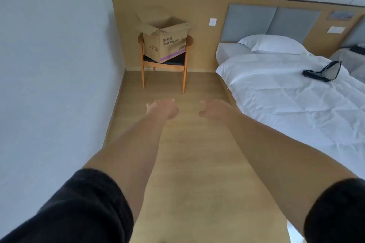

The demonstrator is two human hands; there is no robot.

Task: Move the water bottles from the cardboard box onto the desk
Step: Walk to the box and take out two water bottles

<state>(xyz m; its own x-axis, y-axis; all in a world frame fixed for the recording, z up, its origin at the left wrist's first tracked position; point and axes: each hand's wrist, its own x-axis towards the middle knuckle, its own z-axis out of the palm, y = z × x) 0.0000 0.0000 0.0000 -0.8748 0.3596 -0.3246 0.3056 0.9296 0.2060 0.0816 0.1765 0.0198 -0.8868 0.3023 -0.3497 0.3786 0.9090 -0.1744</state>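
Note:
A brown cardboard box (165, 42) with its top flaps open stands on a wooden chair (164, 63) against the far wall panel. Its inside is hidden from here, so no water bottles show. No desk is in view. Both my arms stretch forward over the floor, well short of the chair. My left hand (163, 108) is empty with relaxed fingers. My right hand (214, 109) is empty too, its fingers loosely bent.
A bed (286, 92) with white bedding and a pillow fills the right side, with a dark mesh bag (324, 73) lying on it. A plain wall (55, 65) runs along the left. Wooden floor (197, 154) runs between wall and bed up to the chair.

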